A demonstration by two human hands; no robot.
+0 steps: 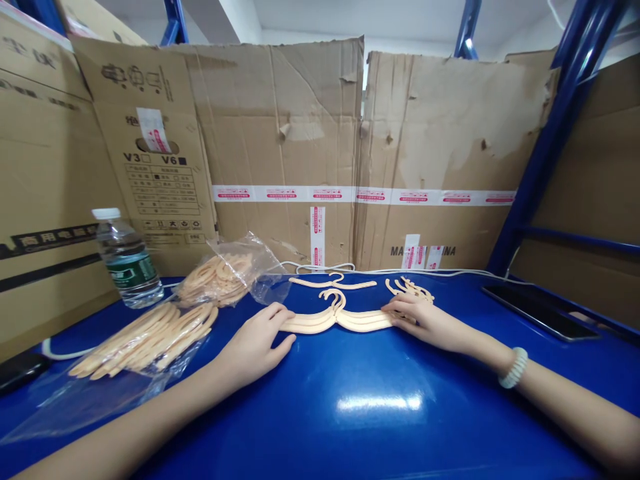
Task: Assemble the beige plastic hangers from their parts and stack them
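A small stack of beige clothes hangers (313, 323) lies flat in front of me, hooks pointing away and slightly fanned. My left hand (263, 339) holds the left end, its fingers on the far side and its thumb near the front edge. At the right end, my right hand (420, 321) has its fingers bent around the tips, which are partly hidden. Beyond the stack lies a single hanger (310, 283). Several more beige hooks (407, 288) show just behind my right hand; their lower parts are covered by it.
On the left, clear plastic bags hold beige hangers (145, 340) and more beige pieces (217, 277). A water bottle (126, 260) stands behind them. A black phone (540, 311) lies right on the blue table (360, 433). Cardboard sheets (280, 153) wall the back; a white cable (450, 271) runs along it.
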